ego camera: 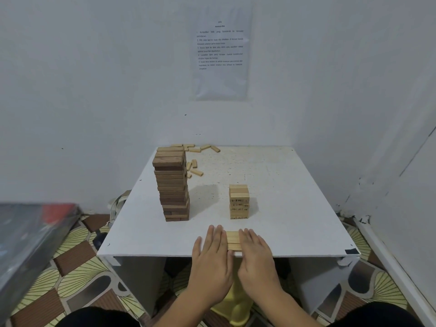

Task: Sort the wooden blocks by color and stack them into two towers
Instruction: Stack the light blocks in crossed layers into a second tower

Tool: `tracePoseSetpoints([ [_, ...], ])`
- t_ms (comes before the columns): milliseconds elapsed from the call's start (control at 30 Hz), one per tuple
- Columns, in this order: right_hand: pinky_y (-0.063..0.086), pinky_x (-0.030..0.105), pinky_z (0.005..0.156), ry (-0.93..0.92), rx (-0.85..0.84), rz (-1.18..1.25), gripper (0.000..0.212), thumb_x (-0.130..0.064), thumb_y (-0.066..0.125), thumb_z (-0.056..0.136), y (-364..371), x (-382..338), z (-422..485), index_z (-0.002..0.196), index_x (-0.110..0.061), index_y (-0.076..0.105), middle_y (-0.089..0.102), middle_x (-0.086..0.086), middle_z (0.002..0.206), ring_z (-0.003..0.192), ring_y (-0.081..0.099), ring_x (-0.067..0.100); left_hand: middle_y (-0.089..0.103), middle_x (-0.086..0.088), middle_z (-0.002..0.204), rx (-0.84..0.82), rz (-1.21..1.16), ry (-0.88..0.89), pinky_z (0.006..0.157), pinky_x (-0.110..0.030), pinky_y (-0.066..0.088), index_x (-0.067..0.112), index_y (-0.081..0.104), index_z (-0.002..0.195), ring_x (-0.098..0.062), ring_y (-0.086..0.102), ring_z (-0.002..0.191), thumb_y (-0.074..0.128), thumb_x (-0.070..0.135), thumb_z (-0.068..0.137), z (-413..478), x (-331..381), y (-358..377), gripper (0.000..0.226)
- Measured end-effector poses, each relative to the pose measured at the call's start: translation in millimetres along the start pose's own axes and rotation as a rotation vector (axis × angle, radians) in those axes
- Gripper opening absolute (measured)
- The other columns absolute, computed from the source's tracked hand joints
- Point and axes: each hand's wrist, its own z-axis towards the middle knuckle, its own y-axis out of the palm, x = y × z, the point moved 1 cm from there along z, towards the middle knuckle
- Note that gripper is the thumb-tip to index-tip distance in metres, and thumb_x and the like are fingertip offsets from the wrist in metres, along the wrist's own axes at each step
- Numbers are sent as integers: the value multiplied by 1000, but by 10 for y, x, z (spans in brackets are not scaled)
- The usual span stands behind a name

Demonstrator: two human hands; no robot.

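Centre of the frame: a white worktop (pixel 295 208) set against a pale wall.

Lower centre, at the worktop's near edge: a flat row of light blocks (pixel 233 240) lies side by side between your two hands. Your left grip (pixel 211 258) lies flat on the left of the row, fingers straight and together, their inner edge touching the ends of the blocks. Your right grip (pixel 256 256) mirrors it on the right side, also flat and straight-fingered, touching the opposite ends. Neither grip is curled round anything; both are released and simply press the row from either side.

Just beyond the right grip, centre right: the light tower (pixel 239 201), short and upright.

Left of centre: the dark tower (pixel 172 185), much taller, its upper layers slightly out of line with the lower ones. It stands well apart from the left grip.

Upper centre of the worktop, behind and to the right of the dark tower: loose light blocks (pixel 195 169) lie scattered, some near the far edge.

Top centre: a printed sheet (pixel 220 55) is fixed to the wall; its text is too small to read.
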Motion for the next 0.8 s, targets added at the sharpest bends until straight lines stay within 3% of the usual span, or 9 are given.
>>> tracePoseSetpoints([
  [67, -4, 23, 122, 4, 11, -5, 64, -10, 33, 97, 5, -6, 3, 161, -15, 28, 29, 4, 166, 156, 18, 16, -15, 11, 170, -42, -34, -16, 123, -36, -19, 23, -6, 164, -9, -26, 154, -25, 56, 89, -9, 15, -69, 84],
  [167, -5, 21, 122, -4, 16, -4, 62, -9, 36, 102, -27, -11, -2, 162, -16, 24, 26, 1, 167, 156, 14, 13, -8, 11, 172, -76, -43, -29, 124, -36, -15, 23, -1, 165, -8, -21, 155, 0, 47, 108, 25, -11, -151, 62],
  [267, -9, 20, 121, -7, 8, -19, 60, -12, 34, 104, -67, -12, -8, 163, -17, 19, 21, -1, 169, 157, 10, 11, -3, 9, 173, -99, -36, -10, 126, -38, -10, 21, 4, 166, -9, -18, 157, 12, 42, 112, 50, -52, -188, 59],
  [500, -10, 21, 121, -12, -1, -28, 61, -11, 34, 104, -91, -31, -23, 163, -15, 18, 22, 1, 169, 157, 10, 13, -9, 7, 172, -108, 16, 11, 124, -36, -15, 21, -3, 165, -11, -21, 156, -5, 48, 101, 10, -31, -174, 70],
  [800, -12, 21, 119, 6, -15, -57, 58, -21, 30, 107, -151, -92, -58, 163, -15, 14, 17, -1, 170, 157, 4, 13, -7, 6, 173, -71, -30, -12, 124, -32, -15, 22, 0, 165, -10, -21, 156, -5, 51, 102, -15, -56, -166, 70],
])
